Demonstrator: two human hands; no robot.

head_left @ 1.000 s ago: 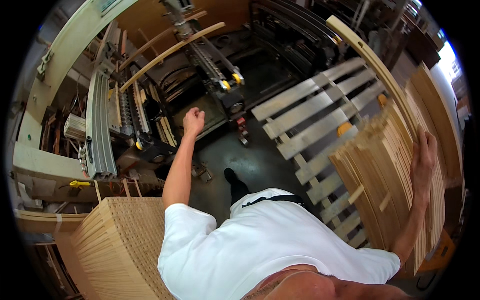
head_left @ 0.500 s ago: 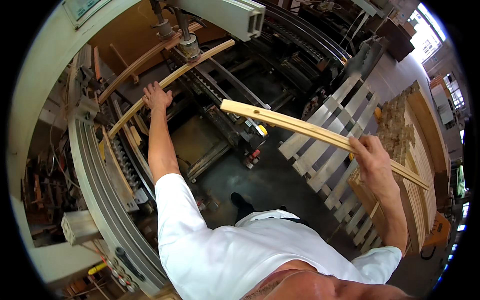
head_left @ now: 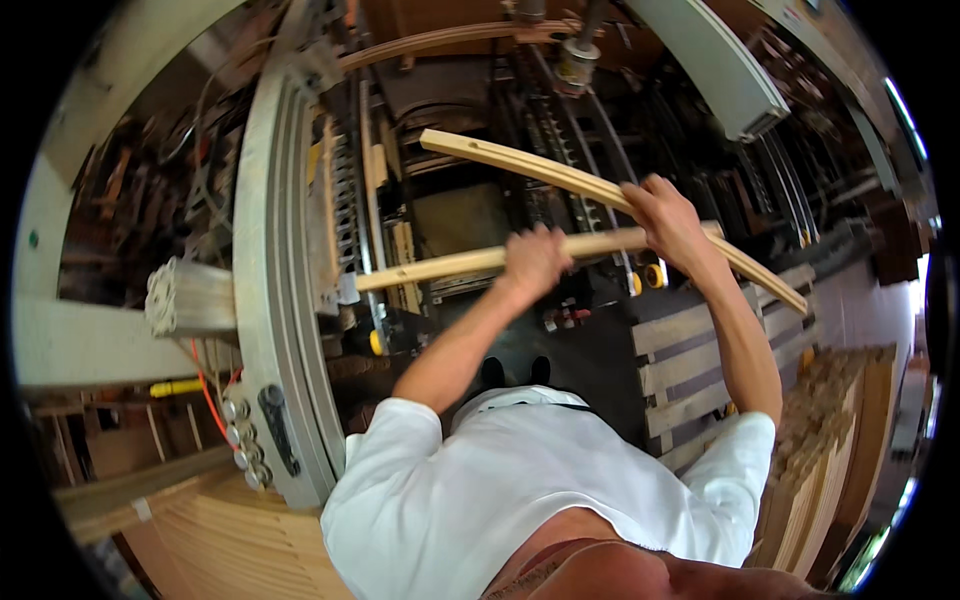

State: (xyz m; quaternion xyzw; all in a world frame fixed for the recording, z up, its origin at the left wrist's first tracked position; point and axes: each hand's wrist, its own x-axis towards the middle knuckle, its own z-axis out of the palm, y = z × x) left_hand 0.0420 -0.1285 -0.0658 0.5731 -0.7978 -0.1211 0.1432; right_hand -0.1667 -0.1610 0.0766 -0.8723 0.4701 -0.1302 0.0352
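To the right of the grey rail (head_left: 285, 250), two pale wooden strips are held at once. The lower strip (head_left: 440, 267) is grasped near its middle by the left hand (head_left: 537, 262), whose fingers, though blurred, seem curled around it; its near end lies just beside the rail. The upper strip (head_left: 520, 165) is pinched by the right hand (head_left: 668, 215), farther right of the rail, and slants away from the rail toward its lower end. Where the strips cross, contact cannot be told.

Half a second ago the lower strip was lying beneath the metal cylinder (head_left: 577, 70), to the rail's right, with the left hand just reaching it; now it is drawn clear. It is thus judged to be released from the machine, and each hand is occupied by one strip. A curved strip (head_left: 450, 42) is left at the rail's far end.
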